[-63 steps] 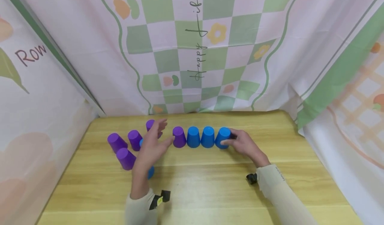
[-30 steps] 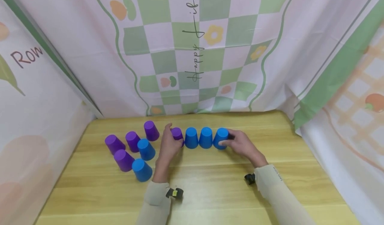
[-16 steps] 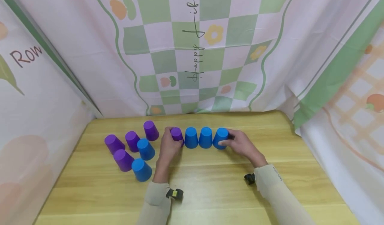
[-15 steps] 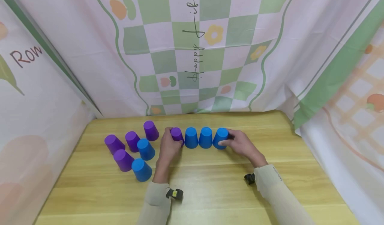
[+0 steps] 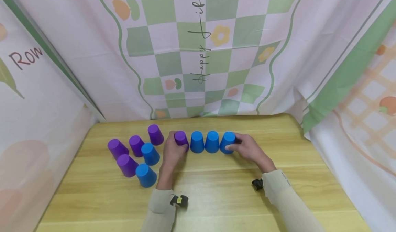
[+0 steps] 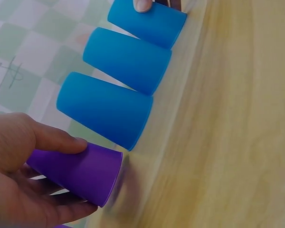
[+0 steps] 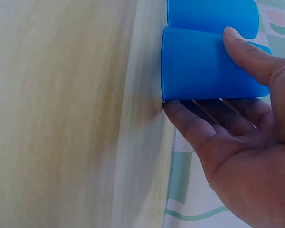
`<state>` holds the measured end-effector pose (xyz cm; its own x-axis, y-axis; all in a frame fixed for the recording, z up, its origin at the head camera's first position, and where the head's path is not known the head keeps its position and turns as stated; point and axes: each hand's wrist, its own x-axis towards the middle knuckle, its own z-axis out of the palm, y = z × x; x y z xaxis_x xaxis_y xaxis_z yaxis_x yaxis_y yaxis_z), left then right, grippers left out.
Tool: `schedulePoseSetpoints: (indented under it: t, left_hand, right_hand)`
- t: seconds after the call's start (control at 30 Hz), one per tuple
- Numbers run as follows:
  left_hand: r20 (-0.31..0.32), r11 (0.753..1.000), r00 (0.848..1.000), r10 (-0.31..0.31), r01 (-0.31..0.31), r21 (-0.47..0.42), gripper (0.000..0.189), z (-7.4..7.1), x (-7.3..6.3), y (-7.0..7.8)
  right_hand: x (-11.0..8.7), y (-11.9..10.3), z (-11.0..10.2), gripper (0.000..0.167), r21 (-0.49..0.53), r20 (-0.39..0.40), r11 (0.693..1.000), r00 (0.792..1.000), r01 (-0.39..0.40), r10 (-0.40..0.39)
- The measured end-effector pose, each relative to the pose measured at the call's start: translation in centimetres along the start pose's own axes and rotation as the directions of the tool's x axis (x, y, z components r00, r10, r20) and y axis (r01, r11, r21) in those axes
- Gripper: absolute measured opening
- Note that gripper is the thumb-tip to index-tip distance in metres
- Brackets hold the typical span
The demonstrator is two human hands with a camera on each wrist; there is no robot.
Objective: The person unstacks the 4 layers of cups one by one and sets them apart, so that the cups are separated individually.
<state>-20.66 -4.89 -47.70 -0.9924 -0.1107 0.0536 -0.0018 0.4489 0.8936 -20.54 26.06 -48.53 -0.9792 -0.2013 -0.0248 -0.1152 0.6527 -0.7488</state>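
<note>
Four upside-down cups stand in a line across the back of the table. My left hand [image 5: 172, 152] grips the purple cup [image 5: 181, 138] at the left end, thumb on its near side and fingers around the far side. In the left wrist view, that purple cup [image 6: 83, 172] casts a shadow by its rim. Two blue cups [image 5: 197, 142] [image 5: 211, 142] stand untouched in the middle. At the right end my right hand [image 5: 250, 148] holds another blue cup [image 5: 227, 141]. Its thumb lies across the side of this blue cup [image 7: 199, 66] in the right wrist view, fingers underneath.
Left of my left hand, several more upside-down cups stand loosely grouped: purple cups [image 5: 128, 165] [image 5: 155, 135] and blue cups [image 5: 150, 154] [image 5: 146, 175]. A patterned curtain [image 5: 202, 53] hangs along the table's back edge. The wooden tabletop [image 5: 216, 197] extends toward me.
My left hand has come right, its fingers closing round the end purple cup. That cup has since shifted slightly left, widening its gap from the blue one. The right hand keeps its hold.
</note>
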Motion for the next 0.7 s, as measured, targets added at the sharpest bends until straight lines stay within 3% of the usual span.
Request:
schedulePoseSetpoints:
  t: [0.7]
  left_hand:
    - [-0.049,0.999,0.999,-0.017,0.015,-0.032,0.057,-2.2,-0.8,2.6]
  right_hand:
    - [0.0,-0.2,-0.1,0.043,0.004,0.004,1.000,1.000,-0.014,0.014]
